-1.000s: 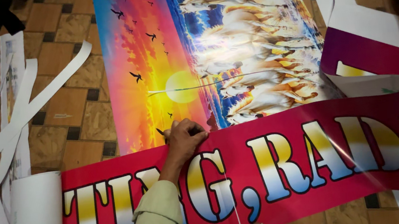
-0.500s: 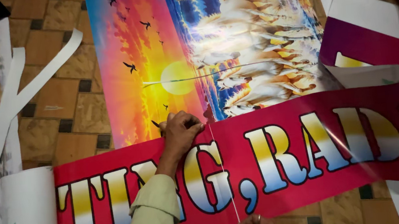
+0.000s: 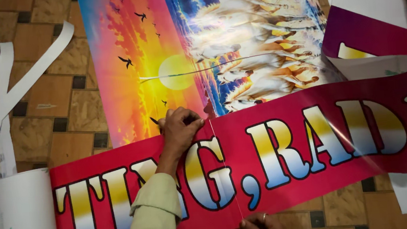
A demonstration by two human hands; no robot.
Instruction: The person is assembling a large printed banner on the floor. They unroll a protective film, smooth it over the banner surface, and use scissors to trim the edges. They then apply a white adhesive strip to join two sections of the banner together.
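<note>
the left hand reaches forward from a pale green sleeve, knuckles up, fingers curled tight at the top edge of a long glossy red printed banner with fat blue, white and yellow letters. it pinches the upper end of a thin pale thread that runs taut down across the banner. a dark slim tool tip shows just left of the fingers; what it is cannot be told. the right hand, a ring on one finger, presses the thread's lower end at the banner's bottom edge, fingers closed on it.

the banner lies flat across the brown tiled floor, its right end curling up and back. above it, partly under its top edge, lies a shiny poster of a sunset, birds and white horses. curled white paper strips lie at the floor's left side, with a white paper roll at the lower left corner.
</note>
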